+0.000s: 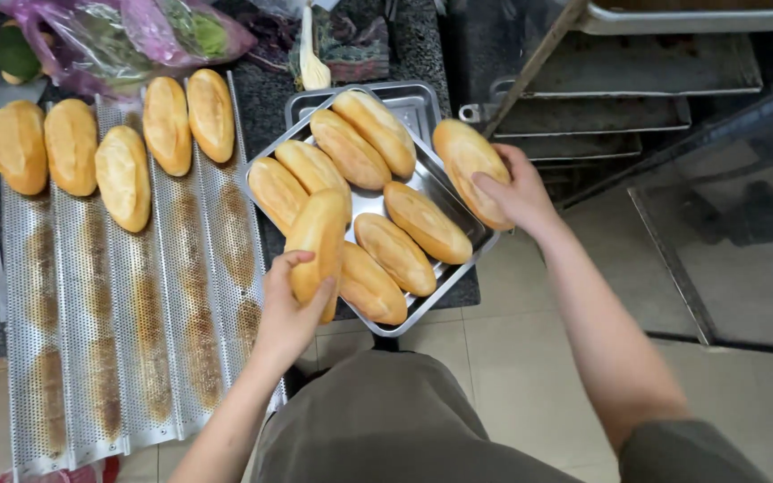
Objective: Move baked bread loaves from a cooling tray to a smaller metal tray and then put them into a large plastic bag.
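Observation:
My left hand (290, 313) grips a golden bread roll (318, 238) and holds it over the near left edge of a square metal tray (437, 295). My right hand (517, 190) holds a second roll (464, 161) at the tray's right edge. Several more rolls (395, 253) lie side by side in the tray. To the left is a long perforated baking pan (118, 349) with grooved channels. Several rolls (123, 176) sit at its far end.
A second metal tray (413, 100) sits under the far corner of the first. Plastic bags of greens (127, 36) lie at the back of the dark counter. Empty baking sheets (601, 112) are stacked in a rack at the upper right. Tiled floor (530, 358) lies below.

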